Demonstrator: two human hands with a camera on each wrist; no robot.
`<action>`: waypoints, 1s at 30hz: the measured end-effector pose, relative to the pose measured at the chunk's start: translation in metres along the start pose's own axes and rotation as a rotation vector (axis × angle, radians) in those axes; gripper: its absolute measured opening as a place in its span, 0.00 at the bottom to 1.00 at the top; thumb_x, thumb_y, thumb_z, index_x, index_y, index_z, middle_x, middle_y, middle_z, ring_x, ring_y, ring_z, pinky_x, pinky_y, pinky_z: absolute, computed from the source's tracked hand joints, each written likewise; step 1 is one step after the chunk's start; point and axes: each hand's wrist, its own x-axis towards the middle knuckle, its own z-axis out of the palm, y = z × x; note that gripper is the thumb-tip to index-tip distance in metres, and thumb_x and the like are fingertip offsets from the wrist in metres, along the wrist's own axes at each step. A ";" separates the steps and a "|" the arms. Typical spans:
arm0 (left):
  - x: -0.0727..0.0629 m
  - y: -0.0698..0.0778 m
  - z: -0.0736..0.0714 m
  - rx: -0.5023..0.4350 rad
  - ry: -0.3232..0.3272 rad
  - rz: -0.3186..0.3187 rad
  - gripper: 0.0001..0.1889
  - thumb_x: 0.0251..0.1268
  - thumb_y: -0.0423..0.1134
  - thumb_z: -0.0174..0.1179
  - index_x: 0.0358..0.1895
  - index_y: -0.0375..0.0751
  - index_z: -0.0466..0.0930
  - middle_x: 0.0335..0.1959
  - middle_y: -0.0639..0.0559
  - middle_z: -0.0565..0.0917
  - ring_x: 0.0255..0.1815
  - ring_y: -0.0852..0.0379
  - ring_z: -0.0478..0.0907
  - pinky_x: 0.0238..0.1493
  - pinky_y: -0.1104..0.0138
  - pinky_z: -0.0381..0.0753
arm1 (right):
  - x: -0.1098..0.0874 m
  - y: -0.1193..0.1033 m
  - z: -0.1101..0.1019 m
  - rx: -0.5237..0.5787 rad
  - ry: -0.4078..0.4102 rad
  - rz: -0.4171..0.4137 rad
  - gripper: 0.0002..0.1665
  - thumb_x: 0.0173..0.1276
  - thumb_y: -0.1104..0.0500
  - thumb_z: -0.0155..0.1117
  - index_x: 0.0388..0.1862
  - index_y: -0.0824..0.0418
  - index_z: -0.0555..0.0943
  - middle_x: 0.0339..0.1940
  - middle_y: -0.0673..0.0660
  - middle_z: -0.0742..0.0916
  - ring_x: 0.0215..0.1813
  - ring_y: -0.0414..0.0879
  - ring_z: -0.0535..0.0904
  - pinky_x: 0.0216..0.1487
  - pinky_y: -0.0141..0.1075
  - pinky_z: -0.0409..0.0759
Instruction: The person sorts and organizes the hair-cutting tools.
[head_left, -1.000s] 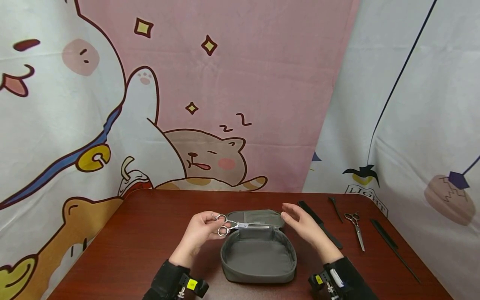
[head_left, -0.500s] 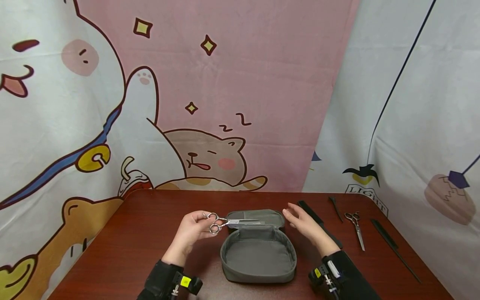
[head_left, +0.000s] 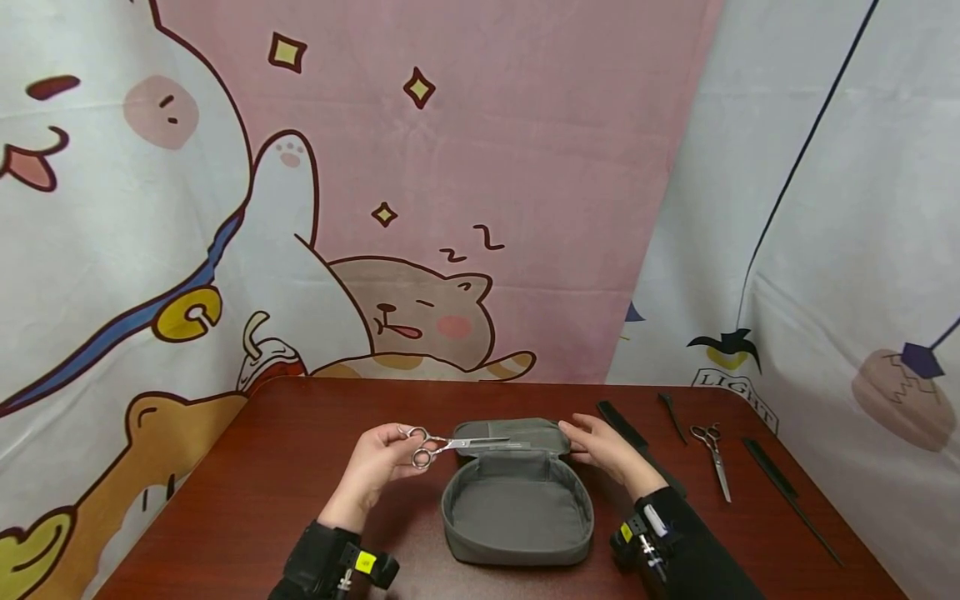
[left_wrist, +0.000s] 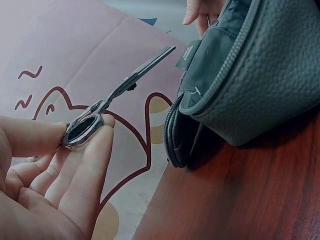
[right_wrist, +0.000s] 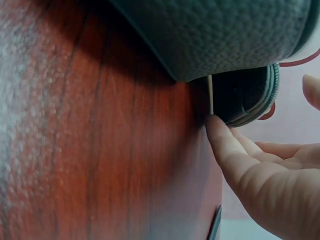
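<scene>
Scissors (head_left: pixel 463 443) hang in the air by the open lid (head_left: pixel 525 427) of the case (head_left: pixel 517 550), handles pinched in the left hand (head_left: pixel 377 460); the right hand (head_left: pixel 606 447) (fingers nearly straight, thumb apart) is at the lid's edge.

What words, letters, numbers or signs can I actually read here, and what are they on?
"LIGHT": on a printed banner on the white hanging cloth.
"Z Z": Z-shaped marks above the cartoon animal on the pink cloth.
Too blurred to read: white marks on the small tag of the grey case.
Too small to read: any writing on the yellow labels at both wrists.
No brand or number is legible.
</scene>
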 end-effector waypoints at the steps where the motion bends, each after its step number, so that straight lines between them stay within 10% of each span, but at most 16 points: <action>1: 0.000 -0.001 0.000 -0.002 0.002 -0.001 0.09 0.67 0.30 0.62 0.44 0.25 0.80 0.35 0.38 0.87 0.30 0.53 0.86 0.35 0.59 0.85 | 0.001 0.001 0.000 0.000 0.002 0.004 0.46 0.77 0.49 0.55 0.74 0.79 0.48 0.73 0.80 0.59 0.67 0.71 0.67 0.60 0.52 0.74; 30: 0.005 -0.008 -0.007 -0.093 0.082 -0.036 0.09 0.68 0.29 0.60 0.46 0.24 0.79 0.34 0.39 0.87 0.29 0.55 0.83 0.35 0.60 0.85 | 0.014 0.010 0.003 0.111 0.044 -0.107 0.29 0.76 0.67 0.54 0.70 0.79 0.62 0.62 0.75 0.76 0.56 0.55 0.80 0.52 0.42 0.80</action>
